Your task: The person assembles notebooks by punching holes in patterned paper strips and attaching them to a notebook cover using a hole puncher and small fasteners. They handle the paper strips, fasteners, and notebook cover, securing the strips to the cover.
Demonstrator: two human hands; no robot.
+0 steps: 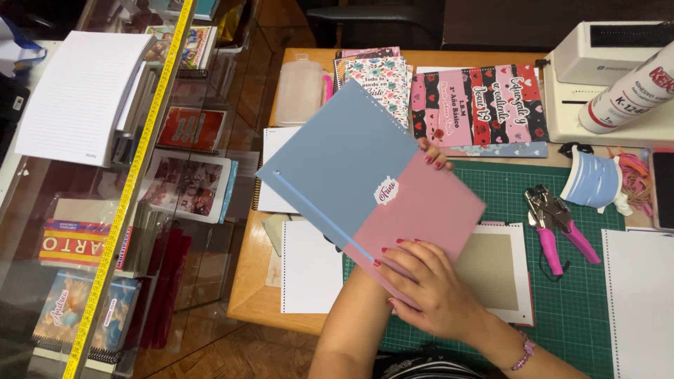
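I hold a spiral-bound notebook [351, 168] tilted above the desk. Its cover is blue on the upper half and pink on the lower, with a small oval label in the middle and a light-blue elastic band across it. My right hand [432, 284] lies on the pink corner nearest me, its fingers curled over the edge. My left forearm runs under the notebook, and only the fingertips of my left hand [434, 156] show at the far edge, gripping it from behind.
A green cutting mat [576, 295] holds pink-handled punch pliers [558, 228] and a grey board [495, 270]. Patterned covers [477, 105], a white machine [604, 63], a white can [632, 88] and punched white sheets [309, 270] lie around. A glass counter with a yellow tape measure [126, 189] is at left.
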